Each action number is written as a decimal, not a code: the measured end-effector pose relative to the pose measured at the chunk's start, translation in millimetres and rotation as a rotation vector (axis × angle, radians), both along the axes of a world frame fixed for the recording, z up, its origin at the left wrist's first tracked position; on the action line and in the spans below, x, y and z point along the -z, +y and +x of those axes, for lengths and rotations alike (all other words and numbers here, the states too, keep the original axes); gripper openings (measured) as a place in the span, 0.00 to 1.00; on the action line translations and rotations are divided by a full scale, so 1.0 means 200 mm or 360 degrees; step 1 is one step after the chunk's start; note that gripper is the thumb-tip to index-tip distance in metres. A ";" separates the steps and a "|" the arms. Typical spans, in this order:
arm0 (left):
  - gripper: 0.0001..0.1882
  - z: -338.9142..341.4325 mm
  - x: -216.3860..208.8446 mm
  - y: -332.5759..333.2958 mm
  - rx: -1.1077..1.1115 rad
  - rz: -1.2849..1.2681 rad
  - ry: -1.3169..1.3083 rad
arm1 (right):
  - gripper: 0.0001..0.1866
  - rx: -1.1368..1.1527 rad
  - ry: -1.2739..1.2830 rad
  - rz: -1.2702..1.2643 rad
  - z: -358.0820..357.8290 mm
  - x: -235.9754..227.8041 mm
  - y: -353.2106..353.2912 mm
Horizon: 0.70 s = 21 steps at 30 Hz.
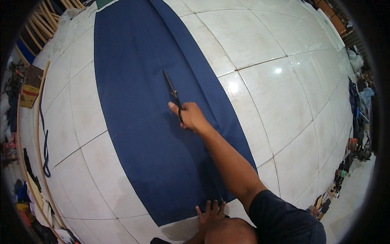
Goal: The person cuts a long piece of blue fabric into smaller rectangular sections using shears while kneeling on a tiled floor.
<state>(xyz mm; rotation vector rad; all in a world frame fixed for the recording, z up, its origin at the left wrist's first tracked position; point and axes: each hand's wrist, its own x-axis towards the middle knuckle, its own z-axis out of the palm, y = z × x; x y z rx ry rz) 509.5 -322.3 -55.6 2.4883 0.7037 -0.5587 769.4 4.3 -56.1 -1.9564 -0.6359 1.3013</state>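
A long navy blue cloth (134, 101) lies spread out, with a lengthwise fold or layer edge along its right side. Above its middle, my right hand (192, 116) is closed round the handles of dark scissors (169, 82). Their blades look shut and point toward the far end of the cloth; whether the tip touches it I cannot tell. At the cloth's near edge my left hand (209, 214) rests with fingers spread, the fingertips on the cloth. It holds nothing that I can see.
White floor tiles (260, 36) surround the cloth. To the left are a long pale pole (40, 105), a dark strap (46, 158) and a box with yellow and red sides (31, 87). Several curved canes (42, 22) lean at the far left. Mixed clutter (357, 110) lines the right side.
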 end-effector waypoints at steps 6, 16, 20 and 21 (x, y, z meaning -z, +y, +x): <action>0.33 0.00 0.03 -0.01 -0.0051 -0.0137 0.0044 | 0.34 0.0056 0.0038 0.0085 0.01 0.02 0.11; 0.36 0.11 -0.08 0.13 0.0196 -0.0576 0.0601 | 0.32 0.0073 0.0050 0.0051 0.06 -0.02 0.29; 0.40 0.15 -0.14 0.16 0.0200 -0.0614 0.0709 | 0.33 0.0081 0.0016 0.0078 0.09 0.01 0.36; 0.40 0.15 -0.17 0.18 0.0186 -0.0620 0.0715 | 0.33 0.0091 0.0021 0.0076 0.09 0.01 0.37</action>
